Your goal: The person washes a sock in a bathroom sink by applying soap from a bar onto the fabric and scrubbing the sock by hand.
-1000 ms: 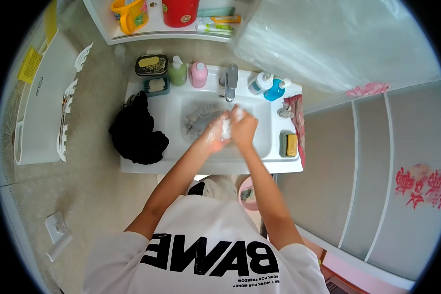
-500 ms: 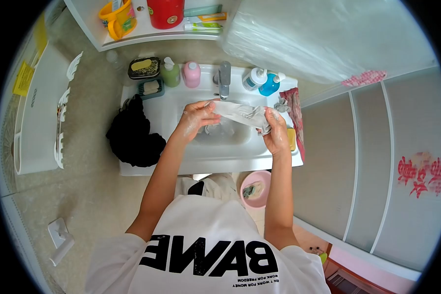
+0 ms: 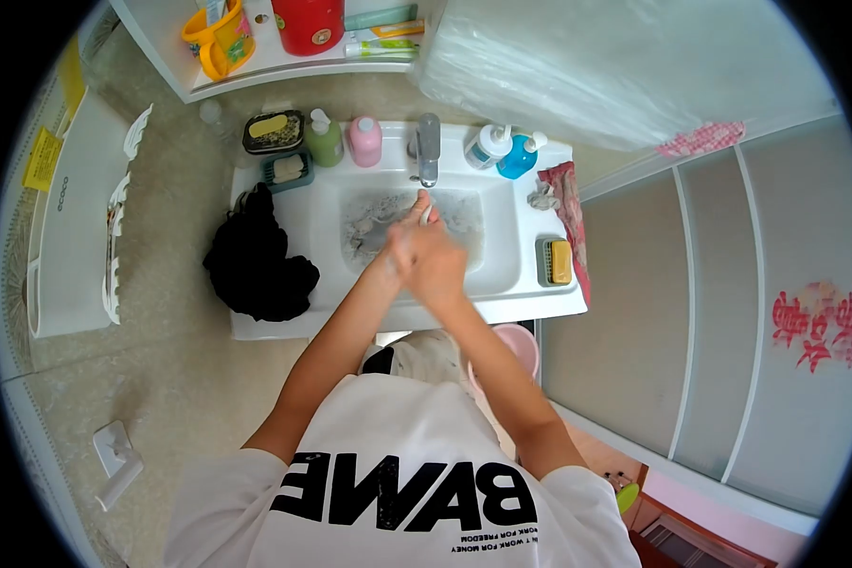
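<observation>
My left hand [image 3: 400, 250] and my right hand [image 3: 439, 263] are pressed together above the sink basin [image 3: 502, 237], just in front of the faucet [image 3: 428, 151]. Both are closed around a white sock, and the right one is smeared by motion. Only a small bit of the sock [image 3: 428, 214] shows between the fingers; the rest is hidden. Below them, cloudy greyish water [image 3: 459, 210] with suds fills the basin, and a pale cloth-like shape lies in it at the left.
Black clothing [image 3: 256, 260] lies on the sink's left edge. Pink [image 3: 364, 142], green [image 3: 323, 142], white [image 3: 488, 147] and blue [image 3: 519, 158] bottles line the back. A yellow soap bar [image 3: 560, 261] sits at right. A pink tub [image 3: 519, 348] stands below.
My hands were apart with the sock stretched between them; now they are together, lower and closer in, with the sock bunched inside. The soap dish at right has come into view.
</observation>
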Tool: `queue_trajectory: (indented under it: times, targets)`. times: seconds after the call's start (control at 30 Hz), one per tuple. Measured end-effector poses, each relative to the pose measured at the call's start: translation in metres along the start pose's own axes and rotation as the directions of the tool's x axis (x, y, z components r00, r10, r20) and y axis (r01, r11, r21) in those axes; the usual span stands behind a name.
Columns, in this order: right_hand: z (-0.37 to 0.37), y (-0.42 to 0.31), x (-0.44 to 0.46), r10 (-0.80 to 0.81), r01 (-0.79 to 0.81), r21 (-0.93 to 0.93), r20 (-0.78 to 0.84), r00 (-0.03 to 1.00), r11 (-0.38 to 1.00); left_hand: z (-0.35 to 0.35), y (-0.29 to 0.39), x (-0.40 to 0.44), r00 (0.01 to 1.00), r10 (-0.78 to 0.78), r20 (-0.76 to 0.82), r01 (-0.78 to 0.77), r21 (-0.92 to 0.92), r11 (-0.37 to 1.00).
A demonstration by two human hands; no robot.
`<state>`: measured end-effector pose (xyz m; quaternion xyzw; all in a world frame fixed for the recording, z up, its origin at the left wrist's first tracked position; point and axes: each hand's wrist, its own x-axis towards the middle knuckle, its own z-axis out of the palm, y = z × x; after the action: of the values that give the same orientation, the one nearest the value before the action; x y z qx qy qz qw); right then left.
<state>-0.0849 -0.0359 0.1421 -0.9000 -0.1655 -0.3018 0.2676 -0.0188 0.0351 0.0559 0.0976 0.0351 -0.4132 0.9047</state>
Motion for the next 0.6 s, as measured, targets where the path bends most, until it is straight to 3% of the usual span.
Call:
queue_trajectory:
  times: [0.03,0.07,0.1,0.2,0.27,0.3,0.37,0.4,0.5,0.6]
  targets:
    - [0.000,0.008,0.006,0.251,-0.253,0.064,0.038,0.967,0.965,0.052,-0.009,-0.013,0.973,0.058,-0.223,-0.048,0.047,0.998]
    - [0.000,0.024,0.020,0.480,-0.488,0.115,0.091,0.872,0.865,0.080,-0.015,-0.022,0.895,0.122,-0.429,-0.086,0.102,0.991]
    - [-0.001,0.033,0.028,0.673,-0.691,0.149,0.153,0.723,0.708,0.072,-0.019,-0.023,0.912,0.149,-0.382,-0.125,0.088,0.988]
    - [0.007,0.001,0.011,0.286,-0.285,0.014,-0.035,0.958,0.958,0.027,-0.020,-0.012,0.948,0.204,-0.245,-0.194,0.066,0.979]
    - [0.010,0.011,0.006,0.357,-0.357,-0.004,-0.003,0.934,0.934,0.003,-0.016,-0.016,0.962,0.186,-0.201,-0.168,0.102,0.981]
    - [0.014,0.022,0.007,0.389,-0.389,-0.012,0.003,0.921,0.921,0.017,-0.012,-0.018,0.946,0.168,-0.278,-0.140,0.117,0.983]
    - [0.017,0.071,0.009,0.675,-0.700,0.211,0.184,0.714,0.683,0.058,-0.011,-0.026,0.893,0.124,-0.433,-0.073,0.132,0.989]
    - [0.015,0.085,0.008,0.763,-0.817,0.284,0.300,0.573,0.501,0.057,-0.010,-0.027,0.914,0.103,-0.393,-0.039,0.169,0.985]
    - [-0.014,0.064,0.034,0.763,-0.776,0.620,0.557,0.328,-0.118,0.059,0.002,-0.033,0.964,0.051,-0.262,0.026,0.281,0.959]
    - [-0.023,0.078,0.034,0.696,-0.713,0.654,0.635,0.335,-0.254,0.066,0.009,-0.048,0.987,0.018,-0.162,0.056,0.444,0.894]
